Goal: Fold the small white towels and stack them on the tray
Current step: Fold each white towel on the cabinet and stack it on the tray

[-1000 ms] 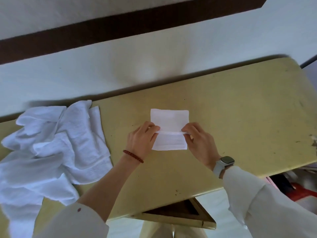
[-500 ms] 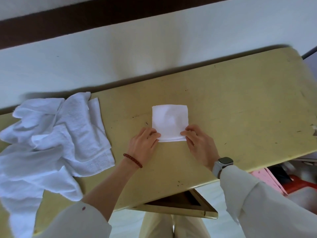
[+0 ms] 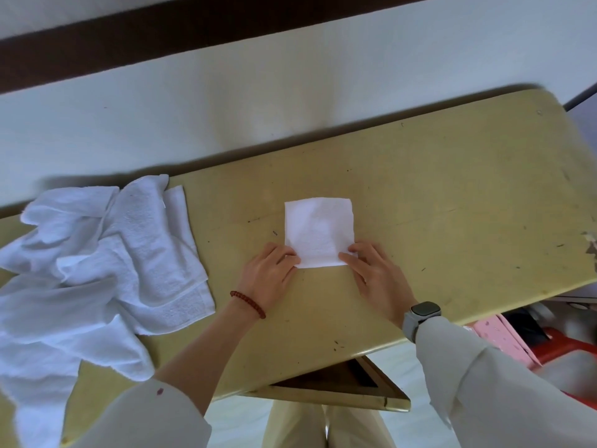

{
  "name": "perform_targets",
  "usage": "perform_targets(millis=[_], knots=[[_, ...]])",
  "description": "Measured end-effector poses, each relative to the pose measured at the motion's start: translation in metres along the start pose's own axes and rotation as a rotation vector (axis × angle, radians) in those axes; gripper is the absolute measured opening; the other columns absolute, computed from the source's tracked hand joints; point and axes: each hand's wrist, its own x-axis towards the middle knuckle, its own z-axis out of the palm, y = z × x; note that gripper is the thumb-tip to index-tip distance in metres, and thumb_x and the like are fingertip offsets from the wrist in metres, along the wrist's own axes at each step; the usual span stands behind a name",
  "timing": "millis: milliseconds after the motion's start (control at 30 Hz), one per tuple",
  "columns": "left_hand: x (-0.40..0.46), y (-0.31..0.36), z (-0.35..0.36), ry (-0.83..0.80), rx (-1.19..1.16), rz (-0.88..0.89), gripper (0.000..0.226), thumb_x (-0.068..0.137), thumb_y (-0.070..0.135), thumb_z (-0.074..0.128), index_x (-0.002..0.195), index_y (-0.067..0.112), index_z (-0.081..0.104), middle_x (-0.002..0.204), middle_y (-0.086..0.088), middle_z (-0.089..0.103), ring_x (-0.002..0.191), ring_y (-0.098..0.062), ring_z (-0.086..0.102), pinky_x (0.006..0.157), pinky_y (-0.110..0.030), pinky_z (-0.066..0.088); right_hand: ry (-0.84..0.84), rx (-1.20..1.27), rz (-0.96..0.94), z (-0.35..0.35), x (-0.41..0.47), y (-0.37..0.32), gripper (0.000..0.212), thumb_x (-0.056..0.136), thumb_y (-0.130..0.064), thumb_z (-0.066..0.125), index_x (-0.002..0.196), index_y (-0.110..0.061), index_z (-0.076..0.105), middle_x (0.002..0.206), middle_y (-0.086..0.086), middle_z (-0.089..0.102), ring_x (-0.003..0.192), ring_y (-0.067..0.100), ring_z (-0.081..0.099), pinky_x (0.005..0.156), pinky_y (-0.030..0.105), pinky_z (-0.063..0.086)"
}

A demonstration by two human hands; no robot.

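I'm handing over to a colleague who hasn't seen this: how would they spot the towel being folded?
Find the yellow table along the white wall. Near its middle lies the folded towel, a small flat white square, with the left hand and right hand at its near corners. The towel pile at the table's left end is rumpled.
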Motion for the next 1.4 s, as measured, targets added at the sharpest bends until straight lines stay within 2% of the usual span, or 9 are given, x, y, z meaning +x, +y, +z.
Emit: perform_targets(millis=[167,300,500,600,700,833,1100,1300,1400], knots=[[0.006,0.001,-0.002,0.012,0.066,-0.046,0.032,0.081,0.031,0.049,0.062,0.018,0.072,0.072,0.008,0.068,0.09,-0.011,0.044,0.064,-0.023,0.047,-0.041,-0.131,-0.125,0.0,-0.015,0.01,0.044,0.072,0.005,0.06,0.114,-0.003,0.061,0.12,0.015,0.061,0.12,0.025,0.041,0.073,0.034,0.054],[0.02,0.013,-0.002,-0.038,0.224,-0.158,0.035,0.078,0.032,0.051,0.048,0.016,0.058,0.054,0.006,0.058,0.078,-0.014,0.045,0.068,-0.024,0.029,-0.091,-0.215,-0.156,-0.004,-0.021,0.016,0.043,0.082,-0.01,0.039,0.12,-0.006,0.059,0.128,0.011,0.058,0.122,0.028,0.047,0.098,0.033,0.033],[0.048,0.027,0.007,-0.093,0.298,-0.089,0.019,0.059,0.02,0.077,0.073,0.015,0.065,0.082,0.001,0.064,0.086,-0.018,0.053,0.074,-0.027,0.033,0.014,0.189,0.234,-0.015,0.011,-0.001,0.031,0.085,-0.008,0.04,0.097,-0.008,0.069,0.094,0.003,0.07,0.081,0.015,0.059,0.071,0.024,0.044],[0.052,0.025,0.015,-0.165,0.27,0.007,0.026,0.072,0.018,0.06,0.097,0.011,0.065,0.107,-0.005,0.064,0.114,-0.023,0.049,0.092,-0.036,0.046,0.102,0.481,0.649,-0.025,0.038,-0.003,0.025,0.088,0.001,0.043,0.101,-0.005,0.063,0.089,0.001,0.063,0.078,0.014,0.054,0.069,0.016,0.041],[0.049,0.017,0.017,-0.302,0.251,0.013,0.043,0.084,0.023,0.034,0.118,0.012,0.059,0.128,-0.012,0.056,0.124,-0.032,0.049,0.102,-0.04,0.038,0.111,0.686,0.868,-0.031,0.071,0.003,0.03,0.089,-0.002,0.038,0.113,-0.006,0.056,0.087,0.0,0.062,0.073,0.016,0.054,0.068,0.028,0.045],[0.045,0.012,0.018,-0.393,0.247,0.036,0.045,0.089,0.026,0.03,0.125,0.02,0.055,0.137,-0.017,0.048,0.128,-0.036,0.043,0.105,-0.042,0.028,-0.109,0.759,0.973,-0.039,0.103,0.01,0.026,0.091,-0.009,0.035,0.108,-0.015,0.053,0.078,0.0,0.062,0.054,0.012,0.045,0.04,0.014,0.035],[0.043,0.009,0.022,-0.38,0.241,0.064,0.041,0.091,0.026,0.027,0.129,0.025,0.045,0.14,-0.019,0.044,0.131,-0.037,0.039,0.106,-0.047,0.026,-0.357,0.658,1.054,-0.046,0.119,0.008,0.018,0.088,-0.011,0.034,0.088,-0.012,0.052,0.067,0.003,0.06,0.042,0.014,0.043,0.04,0.017,0.023],[0.043,0.01,0.023,-0.375,0.252,0.064,0.04,0.09,0.027,0.029,0.128,0.027,0.042,0.14,-0.017,0.044,0.131,-0.037,0.039,0.106,-0.047,0.029,-0.169,1.109,1.198,-0.036,0.119,0.009,0.022,0.089,-0.006,0.049,0.109,-0.013,0.056,0.071,0.003,0.049,0.043,0.011,0.041,0.037,0.016,0.029],[0.045,0.01,0.02,-0.423,0.231,0.066,0.043,0.089,0.027,0.029,0.129,0.03,0.045,0.141,-0.016,0.043,0.13,-0.04,0.038,0.106,-0.049,0.032,-0.056,1.078,1.191,-0.031,0.117,0.009,0.025,0.086,0.004,0.049,0.104,-0.003,0.064,0.061,0.002,0.046,0.043,0.011,0.038,0.033,0.015,0.029]])
